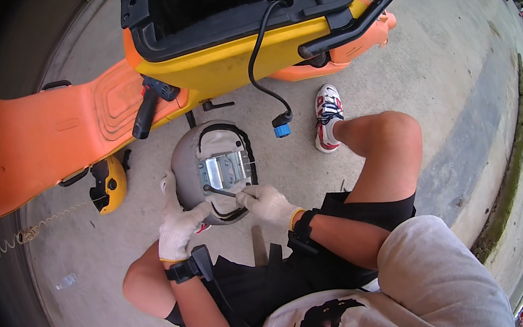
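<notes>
A grey rounded shell point(186, 164) stands on the ground in front of me, its pale hollow side turned up. Inside it sits a shiny metal bracket point(228, 170), and a black strip runs round part of the opening. My left hand point(178, 223), in a white knit glove, grips the shell's left and near side, thumb apart from the fingers. My right hand point(268, 204), gloved the same way, is closed round a dark wrench-like tool point(221, 192). The tool's rounded head rests at the bracket's near left corner; what it touches there is too small to tell.
An orange and yellow scooter point(221, 69) stands just beyond, a cable with a blue plug point(281, 130) hanging from it. A black power tool point(151, 105) lies on its footboard. A yellow helmet-like piece point(109, 185) and a coiled cord point(27, 234) are at the left.
</notes>
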The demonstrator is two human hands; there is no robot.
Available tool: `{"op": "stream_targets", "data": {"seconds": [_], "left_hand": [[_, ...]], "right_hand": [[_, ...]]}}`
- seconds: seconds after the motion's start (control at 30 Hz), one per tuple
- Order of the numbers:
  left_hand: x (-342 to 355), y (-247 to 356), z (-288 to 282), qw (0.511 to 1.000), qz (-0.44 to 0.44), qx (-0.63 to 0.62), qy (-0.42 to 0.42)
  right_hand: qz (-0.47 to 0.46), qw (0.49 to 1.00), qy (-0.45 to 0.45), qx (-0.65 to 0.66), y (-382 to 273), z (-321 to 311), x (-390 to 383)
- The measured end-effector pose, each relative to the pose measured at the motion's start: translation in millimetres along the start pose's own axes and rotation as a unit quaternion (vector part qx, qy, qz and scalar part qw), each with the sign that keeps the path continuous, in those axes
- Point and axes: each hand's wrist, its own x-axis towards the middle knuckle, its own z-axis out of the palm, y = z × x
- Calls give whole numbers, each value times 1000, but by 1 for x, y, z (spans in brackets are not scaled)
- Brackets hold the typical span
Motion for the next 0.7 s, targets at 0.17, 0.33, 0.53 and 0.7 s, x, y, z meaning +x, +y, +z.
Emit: {"op": "stream_targets", "data": {"seconds": [0.17, 0.33, 0.53, 0.7], "left_hand": [[0, 0, 0, 1000, 6, -3, 0], [-1, 3, -2, 999, -3, 46, 1], [-1, 2, -2, 994, -12, 105, -4], [-2, -3, -6, 991, -2, 132, 2]], "right_hand": [[40, 996, -42, 70, 10, 9, 6], [180, 970, -102, 124, -5, 11, 4], [221, 915, -241, 236, -2, 22, 2], [240, 917, -231, 220, -24, 26, -13]]}}
